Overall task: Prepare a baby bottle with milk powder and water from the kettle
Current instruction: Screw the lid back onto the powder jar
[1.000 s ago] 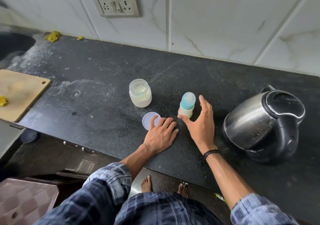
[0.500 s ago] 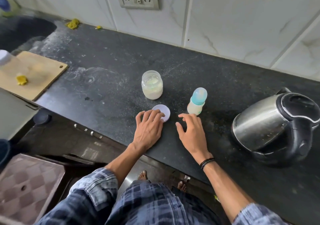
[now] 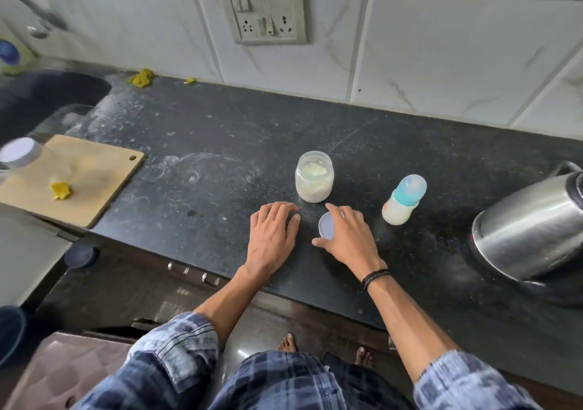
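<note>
Surface (image 3: 220, 144): dark speckled stone, dusted with pale rings and smears; I see white marbled wall tiles (image 3: 441, 47) behind it.
Powder jar (image 3: 314, 178): clear and upright with its top open and pale powder inside; it stands mid-surface, just beyond both hands.
Lid (image 3: 325, 226): round and lavender, just in front of the powder jar; its right part is hidden under the right hand.
Baby bottle (image 3: 403, 204): small and upright with a teal cap on, the body milky white; it stands right of the powder jar, apart from it, and neither hand touches it.
Kettle (image 3: 530, 223): steel body on a dark base at the far right, cut off by the frame edge, well apart from the baby bottle.
Left hand (image 3: 273, 236): palm down, fingers straight and together, flat on the surface left of the lid, holding nothing.
Right hand (image 3: 350, 236): fingers curled over the lid, index at the far rim and thumb by the near rim; I read this as a grip on the lid. A dark wristband (image 3: 375, 275) sits on the wrist.
Cutting board (image 3: 79, 179): wooden, at the left, with a yellow scrap (image 3: 61, 190) on it.
Switch plate (image 3: 268, 12): on the wall, above the powder jar.
</note>
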Demonstrator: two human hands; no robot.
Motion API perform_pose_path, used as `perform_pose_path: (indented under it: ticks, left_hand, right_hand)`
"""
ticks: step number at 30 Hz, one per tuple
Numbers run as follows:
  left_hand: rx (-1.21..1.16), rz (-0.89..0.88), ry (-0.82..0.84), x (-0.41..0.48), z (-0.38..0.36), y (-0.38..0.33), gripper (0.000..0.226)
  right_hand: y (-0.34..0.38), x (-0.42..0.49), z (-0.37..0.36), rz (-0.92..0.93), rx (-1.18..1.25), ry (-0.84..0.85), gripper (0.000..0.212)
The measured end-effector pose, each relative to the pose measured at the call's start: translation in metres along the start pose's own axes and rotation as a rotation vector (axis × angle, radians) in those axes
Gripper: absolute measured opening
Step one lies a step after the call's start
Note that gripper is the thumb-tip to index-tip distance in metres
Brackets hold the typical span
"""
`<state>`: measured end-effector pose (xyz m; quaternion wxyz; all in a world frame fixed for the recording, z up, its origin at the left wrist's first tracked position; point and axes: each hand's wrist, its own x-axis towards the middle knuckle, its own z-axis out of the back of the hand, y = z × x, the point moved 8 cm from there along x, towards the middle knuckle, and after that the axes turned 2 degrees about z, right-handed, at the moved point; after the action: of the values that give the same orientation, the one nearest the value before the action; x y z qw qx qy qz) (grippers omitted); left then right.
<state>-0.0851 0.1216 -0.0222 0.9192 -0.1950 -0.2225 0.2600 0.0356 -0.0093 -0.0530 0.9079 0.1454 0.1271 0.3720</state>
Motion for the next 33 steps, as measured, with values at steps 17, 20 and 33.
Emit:
perform_pose_path:
  ticks: [17,20,33]
  left_hand:
    - [-0.207,0.192,0.007,0.039,0.006,0.015,0.013]
    - [-0.278,0.238,0.004,0.044,0.002,0.016,0.016]
    - [-0.526,0.397,0.229,0.076,-0.031,0.008,0.101]
  right_hand:
    - [-0.013,0.015,0.081,-0.165,0.528,-0.219,0.065]
    - [-0.010,0.016,0.104,-0.097,0.703,-0.334,0.057]
    - [0.018,0.074,0.126,0.144,0.741,-0.497,0.049]
